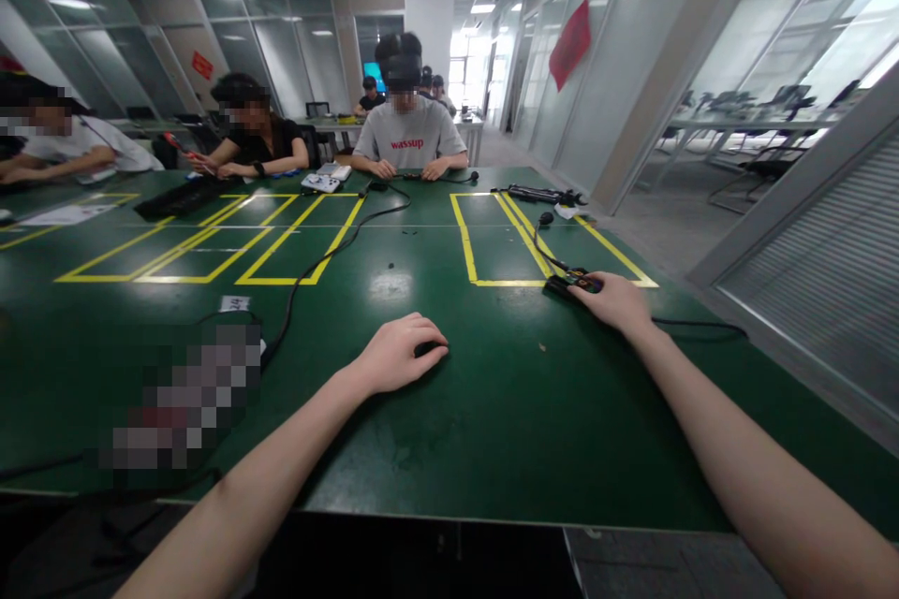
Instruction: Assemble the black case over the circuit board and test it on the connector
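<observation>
My left hand [405,351] rests on the green tabletop, near the middle. Its fingers curl down and the thumb lies close to their tips. A dark patch shows in the gap between them; whether it is shadow or a small object I cannot tell. Farther off on the right, my right hand [616,301] is closed over a black device [562,284] with small coloured parts on it. The thumb lies along its near side and the other fingers are partly hidden. A thin bendy stalk [544,248] rises from the device and ends in a black knob.
Yellow tape outlines [464,239] mark the green table [484,449]. A black cable [291,299] runs across it, near a blurred-out object [189,402]. Folded black gear [540,195] lies at the far right. Several people sit around the table, one person [408,126] opposite me.
</observation>
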Demonstrator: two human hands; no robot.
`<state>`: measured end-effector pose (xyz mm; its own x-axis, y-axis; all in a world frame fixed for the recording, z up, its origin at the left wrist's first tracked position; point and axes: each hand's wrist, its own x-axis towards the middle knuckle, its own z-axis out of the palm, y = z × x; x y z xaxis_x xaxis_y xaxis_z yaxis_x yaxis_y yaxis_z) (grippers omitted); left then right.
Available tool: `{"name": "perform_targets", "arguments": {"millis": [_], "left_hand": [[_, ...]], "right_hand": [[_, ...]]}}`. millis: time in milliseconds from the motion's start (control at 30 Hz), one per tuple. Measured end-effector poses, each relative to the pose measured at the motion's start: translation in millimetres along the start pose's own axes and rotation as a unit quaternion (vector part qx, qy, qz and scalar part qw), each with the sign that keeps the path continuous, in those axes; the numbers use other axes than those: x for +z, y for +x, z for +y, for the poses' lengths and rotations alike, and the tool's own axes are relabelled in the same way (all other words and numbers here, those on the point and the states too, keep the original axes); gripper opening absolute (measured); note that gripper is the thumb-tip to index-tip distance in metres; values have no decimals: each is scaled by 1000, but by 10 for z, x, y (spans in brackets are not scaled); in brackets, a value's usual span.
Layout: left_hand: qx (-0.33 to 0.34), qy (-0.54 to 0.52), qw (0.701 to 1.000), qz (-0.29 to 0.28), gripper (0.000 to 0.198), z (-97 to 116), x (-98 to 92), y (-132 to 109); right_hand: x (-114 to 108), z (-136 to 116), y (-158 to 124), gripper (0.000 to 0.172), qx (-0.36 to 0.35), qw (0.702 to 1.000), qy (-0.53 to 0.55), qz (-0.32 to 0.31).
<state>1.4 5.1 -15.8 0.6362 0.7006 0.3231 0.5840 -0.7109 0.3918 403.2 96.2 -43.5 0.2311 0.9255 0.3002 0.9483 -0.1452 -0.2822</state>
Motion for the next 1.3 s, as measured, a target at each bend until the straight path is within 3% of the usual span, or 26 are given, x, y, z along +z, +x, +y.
{"name": "perform_targets", "arguments": {"millis": [67, 167, 333, 433, 533, 733, 900, 1133, 1300], "left_hand": [[-2, -1, 1000, 0, 19, 2, -2, -4], [-6, -6, 1000, 2, 19, 8, 4, -11], [5, -23, 998, 54, 31, 49, 22, -16], [28, -36, 998, 49, 33, 86, 25, -9], [27, -31, 999, 13, 32, 107, 34, 4], [15, 6, 1000, 8, 40, 98, 41, 18], [12, 4, 1000, -12, 50, 51, 31, 6], [12, -8, 1000, -3, 46, -13, 48, 8], [-1, -3, 999, 39, 20, -29, 52, 21]], "right_hand": [[-13, -240, -94, 43, -36, 998, 27, -34], [-15, -637, -313, 34, -171, 977, 110, -70], [-83, -1208, -801, 24, -384, 878, 229, -171], [-155, -1400, -1025, 21, -446, 824, 270, -221], [-214, -1453, -1104, 20, -465, 804, 290, -232], [-259, -1347, -1008, 23, -448, 820, 311, -177], [-184, -1317, -974, 26, -440, 820, 318, -181], [-109, -1324, -974, 43, -428, 831, 302, -190], [-97, -1374, -1001, 33, -408, 864, 247, -161]]}}
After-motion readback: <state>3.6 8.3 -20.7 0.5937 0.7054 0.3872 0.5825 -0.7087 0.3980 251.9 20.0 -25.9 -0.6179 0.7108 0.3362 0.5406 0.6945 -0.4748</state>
